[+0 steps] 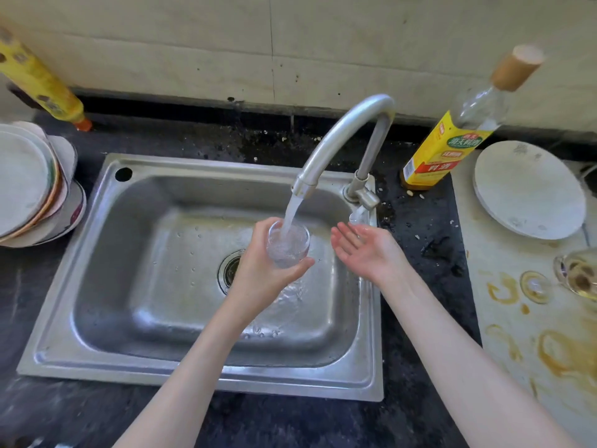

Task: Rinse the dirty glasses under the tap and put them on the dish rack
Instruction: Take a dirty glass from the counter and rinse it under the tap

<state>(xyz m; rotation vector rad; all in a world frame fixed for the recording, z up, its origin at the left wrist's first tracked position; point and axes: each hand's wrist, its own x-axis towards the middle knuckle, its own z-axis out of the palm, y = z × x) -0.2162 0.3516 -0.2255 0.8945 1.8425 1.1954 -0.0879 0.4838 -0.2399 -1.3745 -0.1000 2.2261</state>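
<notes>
The left hand (pixel 258 266) holds a clear glass (pixel 287 245) upright over the steel sink (pixel 106 253), fingers behind it and thumb curled across its front near the base, so the grip is closed around the glass. The glass sits directly under the spout of the curved metal tap (pixel 339 137), and a stream of water (pixel 290 211) runs straight into its open mouth. Water spills and ripples on the sink floor below the hand, just right of the drain (pixel 229 270) (partly hidden behind the wrist).

The right hand (pixel 365 247) hovers just right of the glass, palm up and fingers straight and relaxed, holding nothing; its grip is open. It is not touching the glass. It lies over the right edge of the sink, just below the tap's handle (pixel 366 198).

On the dark counter (pixel 80 415) to the left of the sink stands a stack of plates (pixel 29 185), tilted. Behind it, a yellow bottle (pixel 38 79) leans against the tiled wall (pixel 226 43). To the right of the tap stands a clear bottle with a yellow label (pixel 442 150) and a wooden-coloured cap. Further right lies a pale board (pixel 504 318) marked with brown ring stains; on it rests a white plate (pixel 529 189), and nearer the right edge of the view a stemmed glass (pixel 578 276) lies on its side, its round foot toward the sink, with a little yellowish liquid in the bowl.
</notes>
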